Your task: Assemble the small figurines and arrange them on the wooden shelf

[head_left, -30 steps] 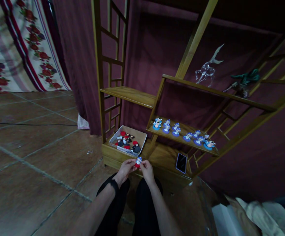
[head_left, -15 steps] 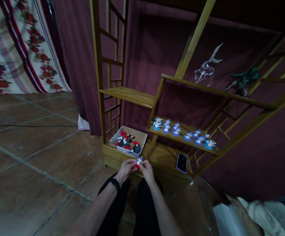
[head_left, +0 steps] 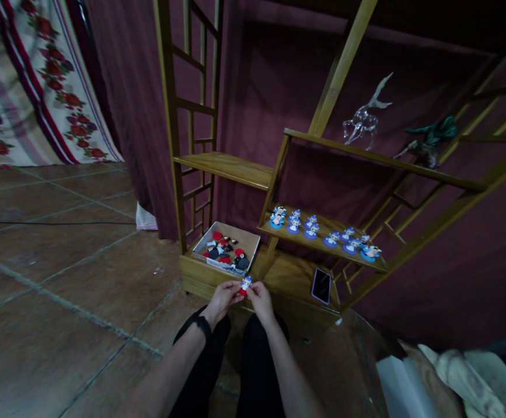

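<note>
A small figurine [head_left: 246, 283] with a bluish-purple top, a white body and a red base is held upright between my two hands. My left hand [head_left: 225, 299] pinches it from the left side, with a dark band on that wrist. From the right, the fingers of my right hand [head_left: 259, 297] close on the same figurine. Just beyond my hands, a shallow open box [head_left: 253, 247] holds several figurines and pieces in red, black and white. Its near wall stands at the front of the low shelf.
Several blue and purple figurines [head_left: 311, 227] stand in groups on the middle shelf [head_left: 274, 232]. A phone [head_left: 321, 286] lies on the lower shelf. Above are a clear glass deer [head_left: 361, 125] and a dark green ornament [head_left: 435, 139]. A cable [head_left: 61, 223] crosses the floor at left.
The view has shifted slightly, so the shelves sit a little further left. Both hands keep hold of the figurine in nearly the same place.
</note>
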The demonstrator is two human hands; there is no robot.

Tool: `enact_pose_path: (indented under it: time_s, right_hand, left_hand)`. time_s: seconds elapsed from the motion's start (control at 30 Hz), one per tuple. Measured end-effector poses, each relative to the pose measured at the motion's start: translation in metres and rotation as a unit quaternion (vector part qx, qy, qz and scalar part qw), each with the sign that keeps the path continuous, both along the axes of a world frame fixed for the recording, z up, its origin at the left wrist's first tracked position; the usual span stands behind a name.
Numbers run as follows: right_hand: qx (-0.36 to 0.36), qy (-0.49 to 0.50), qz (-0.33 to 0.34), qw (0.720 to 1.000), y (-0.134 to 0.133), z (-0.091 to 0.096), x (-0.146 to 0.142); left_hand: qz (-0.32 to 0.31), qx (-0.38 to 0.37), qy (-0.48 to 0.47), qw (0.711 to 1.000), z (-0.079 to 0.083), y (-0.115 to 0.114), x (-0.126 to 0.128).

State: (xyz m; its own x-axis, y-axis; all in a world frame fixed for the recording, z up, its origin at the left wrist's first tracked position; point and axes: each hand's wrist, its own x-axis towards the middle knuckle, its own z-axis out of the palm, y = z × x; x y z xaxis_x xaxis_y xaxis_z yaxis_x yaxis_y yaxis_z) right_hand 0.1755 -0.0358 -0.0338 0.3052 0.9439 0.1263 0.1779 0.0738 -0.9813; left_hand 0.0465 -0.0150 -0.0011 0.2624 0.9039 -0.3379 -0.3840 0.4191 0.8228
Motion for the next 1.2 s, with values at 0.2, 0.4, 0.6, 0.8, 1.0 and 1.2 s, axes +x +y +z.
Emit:
enact_pose_path:
  time_s: [0.2,0.4,0.6,0.8,1.0,1.2]
  right_hand:
    - [0.002,-0.022,-0.010,1.000,-0.001,0.002,0.000]
    - [0.003,-0.090,-0.030,0.995,-0.003,0.005,0.001]
    - [-0.018,-0.178,-0.036,0.983,-0.007,0.012,-0.001]
    - [-0.036,-0.220,-0.041,0.974,-0.011,0.017,0.000]
    - [-0.034,-0.237,-0.029,0.970,-0.012,0.017,0.005]
    - [-0.031,-0.265,-0.025,0.963,-0.016,0.013,0.008]
  left_hand:
    - [-0.014,0.003,0.003,1.000,-0.003,0.003,0.000]
    - [-0.017,0.022,0.022,0.999,-0.012,0.007,0.004]
    - [-0.018,0.055,0.057,0.997,-0.009,0.005,0.004]
    - [-0.009,0.068,0.087,0.994,-0.005,0.003,0.006]
    - [-0.025,0.037,0.097,0.994,-0.008,0.005,0.011]
    - [-0.030,0.055,0.082,0.995,-0.009,0.000,0.011]
